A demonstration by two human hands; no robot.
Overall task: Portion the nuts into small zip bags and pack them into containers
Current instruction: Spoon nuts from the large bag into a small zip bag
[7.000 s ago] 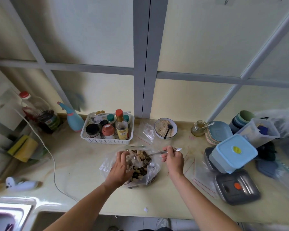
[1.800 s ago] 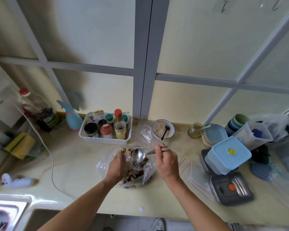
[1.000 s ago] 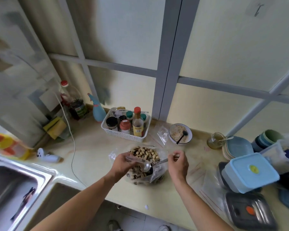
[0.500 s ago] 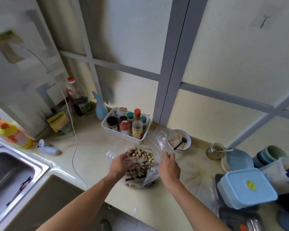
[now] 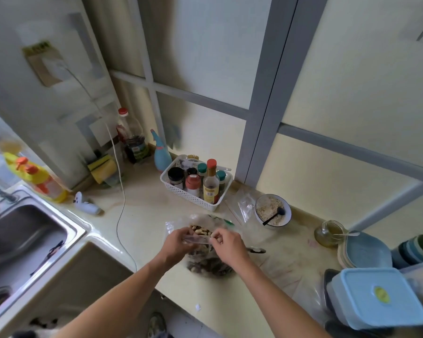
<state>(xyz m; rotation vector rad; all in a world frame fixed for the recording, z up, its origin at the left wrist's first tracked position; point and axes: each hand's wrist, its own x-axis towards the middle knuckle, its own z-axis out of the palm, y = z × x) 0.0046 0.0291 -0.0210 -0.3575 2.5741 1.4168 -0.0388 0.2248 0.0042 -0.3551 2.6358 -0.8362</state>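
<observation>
Small zip bag [image 5: 196, 239]: I see it stretched flat between my two hands, its top strip running from one grip to the other, held above the big bag.
Left grip [image 5: 177, 242]: my left hand pinches the left end of the small bag's top edge, fingers curled on the plastic.
Right grip [image 5: 226, 243]: my right hand pinches the right end of the same edge, thumb and fingers closed on it.
Nuts [image 5: 201, 231]: a pale heap shows just beyond my grips, inside the open mouth of the big bag; whether the small bag holds any, I cannot tell.
Big bag [image 5: 209, 263]: clear plastic, sitting on the surface [image 5: 142, 215] directly under both grips, darker nuts visible through its lower part.
Spoon [image 5: 255, 250]: lies on the surface just right of my right grip, untouched.
Blue-lidded container [image 5: 374, 295]: well to the right of my right grip, lid on, stacked on other boxes.
Bowl [image 5: 273, 213]: beyond my right grip, holding pale grains and a dark spoon.
White basket [image 5: 193, 195]: beyond both grips, filled with seasoning bottles.
Sink [image 5: 22, 237]: far to the left of my left grip.
</observation>
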